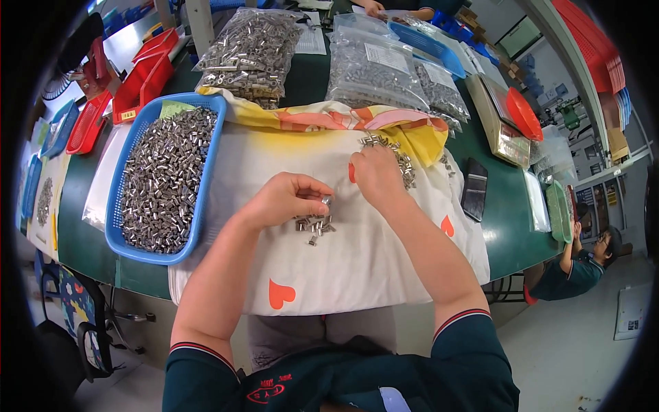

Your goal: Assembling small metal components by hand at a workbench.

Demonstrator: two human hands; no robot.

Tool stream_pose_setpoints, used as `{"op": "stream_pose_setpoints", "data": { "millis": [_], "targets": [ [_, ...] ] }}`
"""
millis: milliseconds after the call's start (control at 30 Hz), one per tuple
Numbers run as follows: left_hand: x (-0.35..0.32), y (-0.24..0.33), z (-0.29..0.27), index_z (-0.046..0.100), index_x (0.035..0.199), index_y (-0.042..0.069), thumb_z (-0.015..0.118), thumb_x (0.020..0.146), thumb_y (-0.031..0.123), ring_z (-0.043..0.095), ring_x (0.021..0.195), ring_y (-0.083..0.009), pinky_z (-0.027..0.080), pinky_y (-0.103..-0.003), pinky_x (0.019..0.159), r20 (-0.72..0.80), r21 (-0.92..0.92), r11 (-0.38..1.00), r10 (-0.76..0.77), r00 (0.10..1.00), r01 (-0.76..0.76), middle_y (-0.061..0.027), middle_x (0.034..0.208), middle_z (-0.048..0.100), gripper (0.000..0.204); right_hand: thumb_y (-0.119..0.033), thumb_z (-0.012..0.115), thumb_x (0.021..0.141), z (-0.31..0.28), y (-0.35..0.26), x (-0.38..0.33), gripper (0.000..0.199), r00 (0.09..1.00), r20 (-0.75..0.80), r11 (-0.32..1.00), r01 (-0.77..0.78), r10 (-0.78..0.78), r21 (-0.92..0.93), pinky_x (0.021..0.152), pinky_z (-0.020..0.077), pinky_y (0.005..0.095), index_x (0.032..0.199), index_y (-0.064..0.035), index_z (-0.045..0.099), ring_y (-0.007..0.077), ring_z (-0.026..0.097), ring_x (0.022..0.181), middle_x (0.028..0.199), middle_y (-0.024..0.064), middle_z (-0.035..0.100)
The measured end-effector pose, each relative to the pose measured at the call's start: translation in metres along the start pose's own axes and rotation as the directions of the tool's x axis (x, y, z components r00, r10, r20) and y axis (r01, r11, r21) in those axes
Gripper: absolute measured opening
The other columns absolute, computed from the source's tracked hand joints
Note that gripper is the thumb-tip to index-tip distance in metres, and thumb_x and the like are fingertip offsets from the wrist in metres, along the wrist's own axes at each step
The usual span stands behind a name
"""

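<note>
My left hand (287, 198) is closed in a pinch on a small shiny metal sleeve (326, 201). Just below it, a small group of loose metal sleeves (314, 226) lies on a white cloth (343, 275) printed with red hearts. My right hand (376, 176) is at the edge of a larger pile of metal sleeves (406, 169), fingers curled and closed; what they hold is hidden behind the hand. Left of my hands stands a blue basket (112, 199) filled with many similar sleeves.
Clear bags of metal parts (247, 58) (377, 65) stand behind the folded cloth edge. A black phone (474, 189) lies on the green table (515, 240) at the right. Red bins (141, 82) are at the back left. Another person (576, 271) is at the far right.
</note>
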State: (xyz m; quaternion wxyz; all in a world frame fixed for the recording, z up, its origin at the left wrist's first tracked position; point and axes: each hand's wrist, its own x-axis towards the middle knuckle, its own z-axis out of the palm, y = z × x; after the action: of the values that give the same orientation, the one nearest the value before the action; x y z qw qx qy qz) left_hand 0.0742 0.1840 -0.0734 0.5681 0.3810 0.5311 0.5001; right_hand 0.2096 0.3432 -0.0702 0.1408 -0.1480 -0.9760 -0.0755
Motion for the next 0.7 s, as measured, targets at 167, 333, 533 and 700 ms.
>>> {"op": "stream_pose_setpoints", "data": {
  "millis": [167,333,533,700],
  "targets": [
    [0.004,0.002,0.003,0.059,0.098,-0.003,0.064,0.073,0.001,0.057,0.072,-0.0068,0.047,-0.02,0.065,-0.015,-0.026,1.0,0.005,1.0,-0.005,-0.0027,0.082,0.061,0.025,-0.004,0.054,0.065,0.006,0.005,-0.008,0.005,0.993,-0.036,0.992,-0.109,0.112,0.066,0.068,0.0401,0.0356,0.069,-0.0055,0.055,0.0247,0.053,0.075,0.072,0.0092,0.056],
    [0.004,-0.001,0.002,0.057,0.101,-0.003,0.063,0.075,0.002,0.057,0.074,-0.0071,0.047,-0.02,0.065,-0.102,-0.079,0.996,0.035,0.994,-0.043,-0.0038,0.084,0.061,0.027,-0.004,0.054,0.071,-0.019,-0.018,-0.014,0.011,0.919,-0.217,0.882,-0.217,0.329,0.418,0.069,0.0437,0.034,0.081,-0.0006,0.059,0.0245,0.056,0.077,0.082,0.01,0.059],
    [0.004,0.0,0.006,0.055,0.104,-0.003,0.061,0.077,0.001,0.058,0.077,-0.0084,0.047,-0.02,0.067,-0.172,-0.158,0.986,0.027,0.985,-0.055,-0.0061,0.089,0.062,0.028,-0.006,0.055,0.078,-0.02,-0.045,-0.023,0.011,0.908,0.15,0.432,-0.324,0.391,0.842,0.06,0.0452,0.0265,0.087,-0.0011,0.059,0.0177,0.058,0.068,0.083,0.0096,0.06],
    [0.005,-0.002,0.007,0.055,0.104,-0.004,0.06,0.077,0.0,0.058,0.078,-0.0095,0.047,-0.021,0.069,-0.185,-0.181,0.98,0.051,0.981,-0.085,-0.0065,0.089,0.062,0.028,0.001,0.054,0.08,-0.017,-0.041,-0.027,0.009,0.925,0.074,0.257,-0.18,0.374,0.949,0.064,0.0422,0.0208,0.088,0.0007,0.057,0.0059,0.05,0.07,0.079,0.0007,0.057]
  ]
}}
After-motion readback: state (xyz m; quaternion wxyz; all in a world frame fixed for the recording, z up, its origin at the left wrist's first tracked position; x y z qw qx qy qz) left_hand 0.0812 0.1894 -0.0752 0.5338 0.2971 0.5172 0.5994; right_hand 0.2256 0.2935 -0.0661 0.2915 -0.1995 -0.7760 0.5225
